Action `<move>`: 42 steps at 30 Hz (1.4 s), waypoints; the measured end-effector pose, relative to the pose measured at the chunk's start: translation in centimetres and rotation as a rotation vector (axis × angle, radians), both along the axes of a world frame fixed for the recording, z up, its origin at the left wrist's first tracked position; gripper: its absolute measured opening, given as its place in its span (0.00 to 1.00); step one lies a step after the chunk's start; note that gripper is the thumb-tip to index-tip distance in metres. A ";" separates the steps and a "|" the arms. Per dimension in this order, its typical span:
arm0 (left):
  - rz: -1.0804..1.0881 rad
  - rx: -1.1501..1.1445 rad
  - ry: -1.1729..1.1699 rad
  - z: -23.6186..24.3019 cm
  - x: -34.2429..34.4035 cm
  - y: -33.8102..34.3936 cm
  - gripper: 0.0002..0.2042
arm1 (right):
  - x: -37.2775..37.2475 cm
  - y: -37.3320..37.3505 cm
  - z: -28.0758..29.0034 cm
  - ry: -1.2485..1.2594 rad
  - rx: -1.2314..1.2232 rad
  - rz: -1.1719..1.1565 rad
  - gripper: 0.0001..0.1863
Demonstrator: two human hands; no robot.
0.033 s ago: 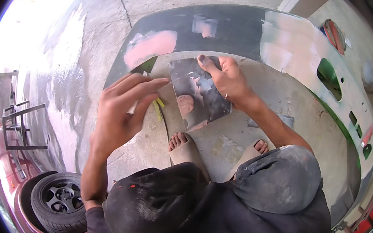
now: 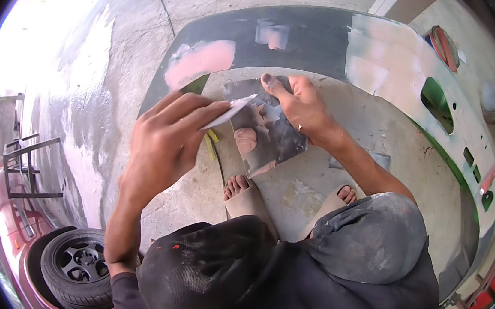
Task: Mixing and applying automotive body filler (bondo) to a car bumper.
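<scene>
My right hand (image 2: 307,111) grips the upper right edge of a dark flat mixing board (image 2: 285,140), thumb on top. A lump of pink body filler (image 2: 245,140) sits near the board's left edge, with thinner pink and grey smears around it. Pinched in the fingers of my left hand (image 2: 168,137) is a thin white putty spreader (image 2: 232,112). Its far end reaches over the board's upper left part; whether it touches cannot be made out. Beyond both hands curves a large dark grey body panel (image 2: 319,41) with pink filler patches and a pale right section.
A wheel (image 2: 82,264) lies in a red car part at the lower left, below a black metal frame (image 2: 32,168). Yellow strips (image 2: 210,141) lie beside the board. A round red-rimmed can (image 2: 444,48) stands beyond the panel. My sandalled feet rest on the concrete floor.
My left hand has turned, and the white spreader, mostly hidden under the fingers before, now sticks out over the board. The board and right hand have stayed nearly still.
</scene>
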State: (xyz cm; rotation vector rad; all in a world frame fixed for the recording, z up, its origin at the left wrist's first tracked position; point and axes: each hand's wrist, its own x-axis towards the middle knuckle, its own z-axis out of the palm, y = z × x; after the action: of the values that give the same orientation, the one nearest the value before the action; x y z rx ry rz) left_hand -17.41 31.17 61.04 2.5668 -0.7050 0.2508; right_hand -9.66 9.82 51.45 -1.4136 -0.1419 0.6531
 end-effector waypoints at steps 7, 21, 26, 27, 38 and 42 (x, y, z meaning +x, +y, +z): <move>-0.093 0.073 0.166 -0.3 0.3 -1.6 0.11 | -0.6 -0.4 -0.7 0.095 -0.225 -0.007 0.20; 0.243 -0.447 0.785 -6.2 -4.3 -1.0 0.05 | -1.2 -0.9 -6.4 0.391 -0.224 0.002 0.17; 0.460 -0.593 0.963 -9.4 -6.5 -1.2 0.09 | -1.6 -0.7 -7.9 0.444 -0.298 -0.023 0.17; 0.490 -0.666 0.924 -10.0 -7.1 -1.5 0.10 | -1.7 -0.6 -7.5 0.437 -0.341 -0.043 0.17; 0.565 -0.901 1.000 -10.6 -9.0 -3.5 0.13 | -2.2 0.4 -7.1 0.283 -0.421 -0.155 0.18; 0.692 -1.353 0.734 -7.7 -7.7 -1.6 0.11 | -2.0 0.6 -7.1 0.119 -0.222 -0.317 0.16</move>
State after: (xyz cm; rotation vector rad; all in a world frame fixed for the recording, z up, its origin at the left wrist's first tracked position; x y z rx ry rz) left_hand -25.06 29.58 53.38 1.2801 0.5327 -0.0396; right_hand -11.68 10.38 44.33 -1.5626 0.2521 0.4981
